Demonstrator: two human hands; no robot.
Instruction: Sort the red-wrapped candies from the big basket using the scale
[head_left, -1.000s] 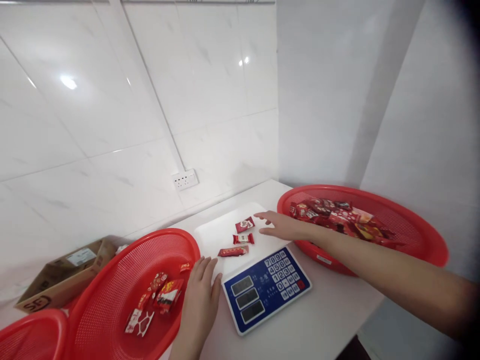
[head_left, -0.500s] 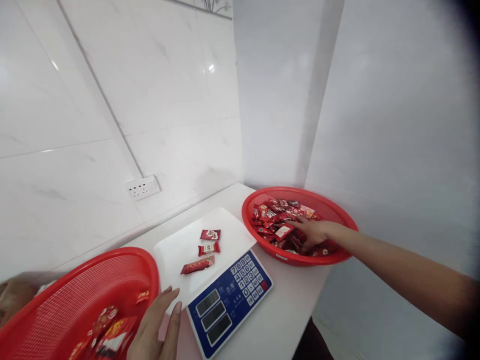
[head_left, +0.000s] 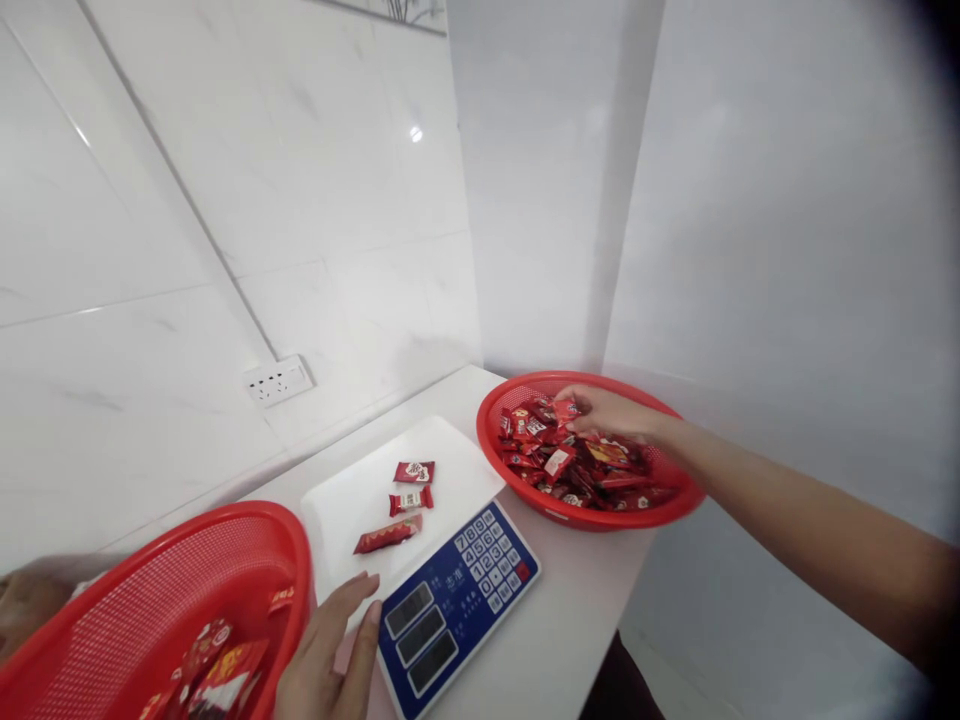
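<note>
My right hand (head_left: 600, 412) pinches a red wrapped candy (head_left: 566, 411) over the back of the right red basket (head_left: 540, 508), which holds a heap of red-wrapped candies (head_left: 556, 462). Down at the near edge of the white weighing pan (head_left: 337, 510), my left hand (head_left: 334, 650) has its fingers apart and holds nothing. It lies between the left red basket (head_left: 296, 560) and the blue panel of the digital scale (head_left: 457, 610). Three wrapped pieces rest on the pan: a flat red packet (head_left: 415, 471), a small twist-end candy (head_left: 411, 501) and a longer red stick packet (head_left: 387, 535).
The left basket holds several red and orange packets (head_left: 225, 680). A white table (head_left: 551, 600) carries the scale and baskets, its right edge dropping to the floor. A tiled wall with a socket (head_left: 277, 380) stands behind, a grey panel (head_left: 735, 250) to the right.
My right hand has risen from deep in the candy heap toward the basket's back and now pinches a candy. My left hand has shifted slightly right, toward the scale panel.
</note>
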